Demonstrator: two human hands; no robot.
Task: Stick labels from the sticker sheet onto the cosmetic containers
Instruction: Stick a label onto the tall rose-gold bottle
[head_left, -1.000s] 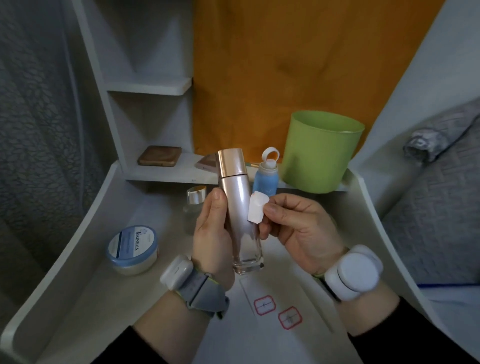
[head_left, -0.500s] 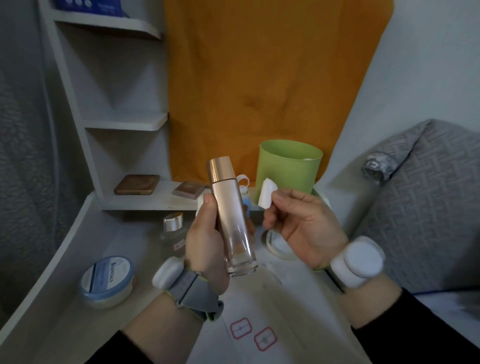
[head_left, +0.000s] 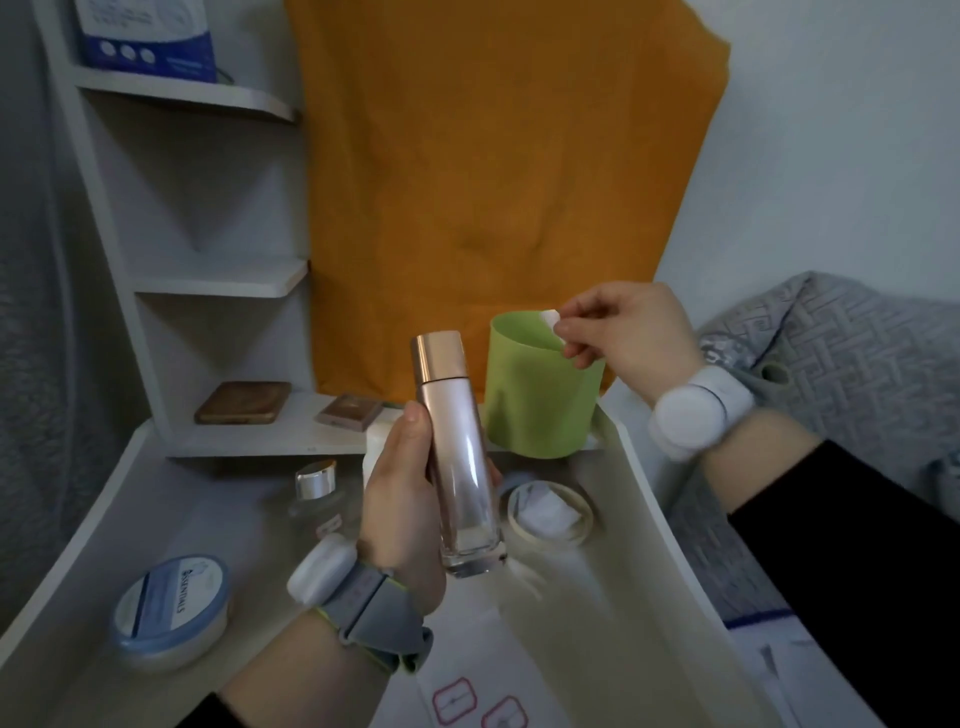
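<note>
My left hand (head_left: 400, 499) grips a tall pink glass bottle (head_left: 460, 467) with a rose-gold cap, held upright above the white table. My right hand (head_left: 618, 332) pinches a small white paper piece (head_left: 551, 318) over the rim of the green cup (head_left: 540, 400). The sticker sheet (head_left: 478, 701) with red-outlined labels lies at the bottom edge of the view. A small clear bottle with a silver cap (head_left: 317, 493) and a round blue-lidded jar (head_left: 171, 608) stand on the table to the left.
A roll of tape (head_left: 550, 512) lies behind the bottle. Two compacts (head_left: 243, 402) rest on the low shelf (head_left: 260, 441). An orange cloth (head_left: 493, 182) hangs behind. A grey quilt (head_left: 857, 364) lies at the right, past the table's raised edge.
My right hand has moved up and to the right with the white paper piece, from beside the bottle to above the green cup. The view has tilted upward.
</note>
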